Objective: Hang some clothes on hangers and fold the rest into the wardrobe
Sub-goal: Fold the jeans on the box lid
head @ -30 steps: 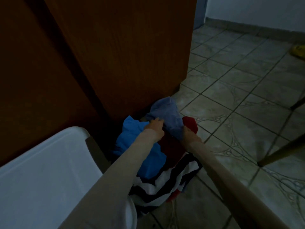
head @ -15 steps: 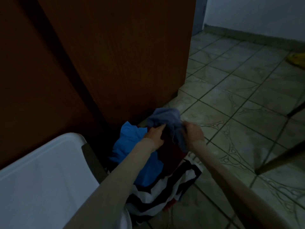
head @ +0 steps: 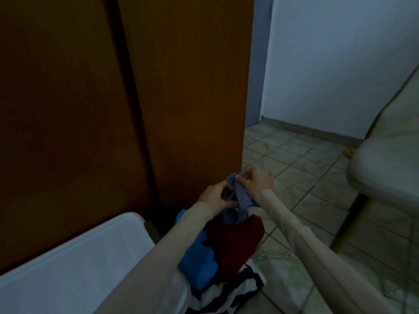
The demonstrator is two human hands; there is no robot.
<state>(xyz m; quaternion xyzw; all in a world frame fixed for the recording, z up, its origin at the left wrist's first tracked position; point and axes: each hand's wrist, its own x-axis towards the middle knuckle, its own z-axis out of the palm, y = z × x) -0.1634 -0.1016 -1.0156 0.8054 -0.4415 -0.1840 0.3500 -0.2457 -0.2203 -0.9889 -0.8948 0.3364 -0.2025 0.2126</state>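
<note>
- Fingers of the right hand and left hand pinch the grey-blue garment.
- It has risen off the clothes pile beside the wardrobe; sorting likely begins.

the cloth is grey-blue. below it lie a dark red garment, a bright blue one and a striped one in black, white and red. the wardrobe is brown wood, the floor grey-green patterned tile, the wall pale blue-white.
</note>
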